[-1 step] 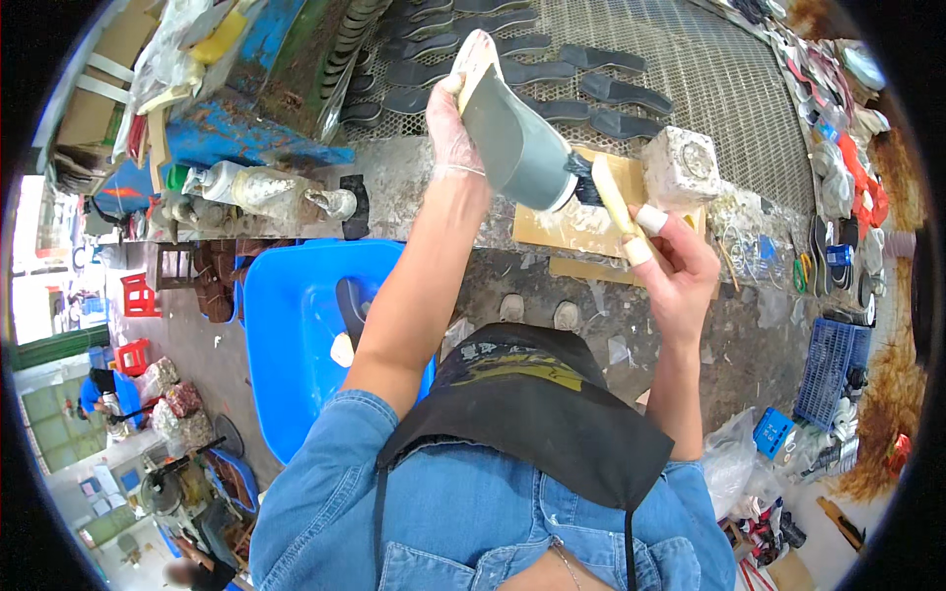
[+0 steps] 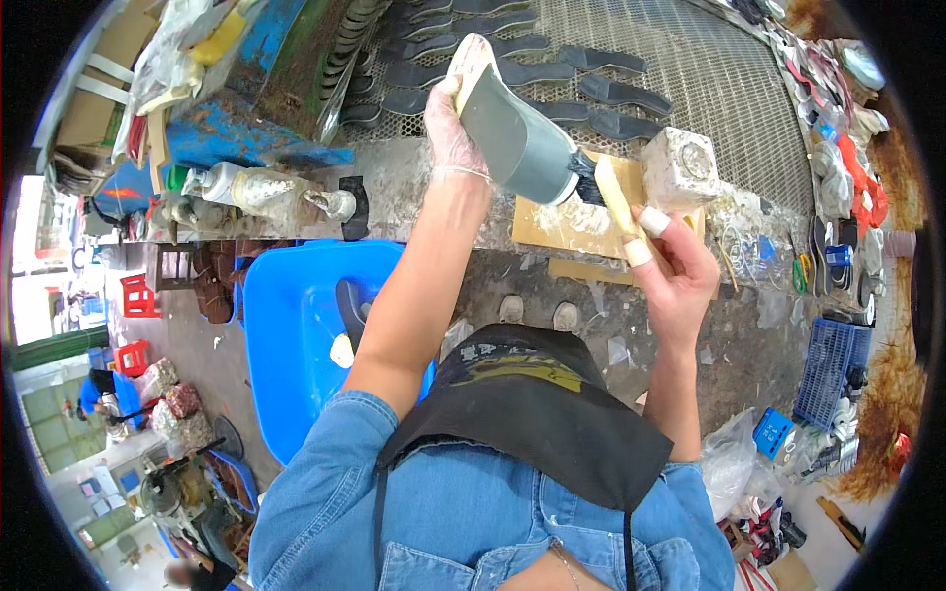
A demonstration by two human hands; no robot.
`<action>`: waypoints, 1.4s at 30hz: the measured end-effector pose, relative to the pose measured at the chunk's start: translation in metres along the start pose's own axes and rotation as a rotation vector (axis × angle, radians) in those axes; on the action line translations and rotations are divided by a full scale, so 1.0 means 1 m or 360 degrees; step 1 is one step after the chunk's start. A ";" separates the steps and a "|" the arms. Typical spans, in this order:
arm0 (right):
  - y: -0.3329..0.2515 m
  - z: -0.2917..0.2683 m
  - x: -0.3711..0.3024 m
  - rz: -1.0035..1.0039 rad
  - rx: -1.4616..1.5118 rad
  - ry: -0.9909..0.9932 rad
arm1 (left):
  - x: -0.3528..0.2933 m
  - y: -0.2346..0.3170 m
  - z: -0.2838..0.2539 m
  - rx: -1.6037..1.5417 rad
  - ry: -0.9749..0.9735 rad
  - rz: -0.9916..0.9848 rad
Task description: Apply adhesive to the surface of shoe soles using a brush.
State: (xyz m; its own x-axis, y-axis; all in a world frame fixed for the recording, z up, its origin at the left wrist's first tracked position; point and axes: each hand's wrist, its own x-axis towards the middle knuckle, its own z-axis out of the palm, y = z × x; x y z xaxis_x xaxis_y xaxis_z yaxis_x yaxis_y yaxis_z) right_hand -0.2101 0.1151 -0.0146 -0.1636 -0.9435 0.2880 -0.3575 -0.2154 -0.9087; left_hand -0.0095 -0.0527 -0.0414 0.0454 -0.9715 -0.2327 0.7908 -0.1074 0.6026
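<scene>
Head view, looking down over a denim shirt and black apron (image 2: 552, 414). Left hand (image 2: 455, 123), in a thin clear glove, was raised over the bench and closed around the pale edge of a grey shoe sole (image 2: 512, 138), fingers wrapped at its upper end; the sole was tilted, its lower end pointing down to the right. Right hand (image 2: 675, 271), two fingertips taped white, pinched the yellowish handle of a brush (image 2: 603, 187); the dark bristles touched the sole's lower end. Both met above a glue-smeared wooden board (image 2: 557, 222) on the bench. A crusted whitish square container (image 2: 680, 167) stood just beside the board. Dark soles (image 2: 601, 94) lay in rows on a wire mesh (image 2: 690, 69) behind. A blue plastic tub (image 2: 291, 325) sat on the floor at the left.
</scene>
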 end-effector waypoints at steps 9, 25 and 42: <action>0.009 0.028 -0.005 -0.0388 -0.0376 0.0450 | 0.005 -0.010 -0.005 -0.0602 -0.0136 -0.0146; 0.041 0.025 0.041 0.0736 0.0701 0.0575 | -0.023 -0.012 0.004 -0.0663 -0.0058 -0.0118; 0.019 0.041 0.063 0.0259 0.0788 0.0158 | -0.036 0.034 -0.056 0.1647 -0.0653 0.0626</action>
State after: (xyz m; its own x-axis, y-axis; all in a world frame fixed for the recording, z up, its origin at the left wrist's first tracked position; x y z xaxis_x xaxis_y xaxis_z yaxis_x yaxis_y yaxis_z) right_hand -0.1894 0.0411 -0.0255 -0.2755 -0.9515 0.1370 0.1527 -0.1840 -0.9710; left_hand 0.0501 -0.0091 -0.0554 -0.1733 -0.9510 0.2559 -0.1133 0.2773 0.9541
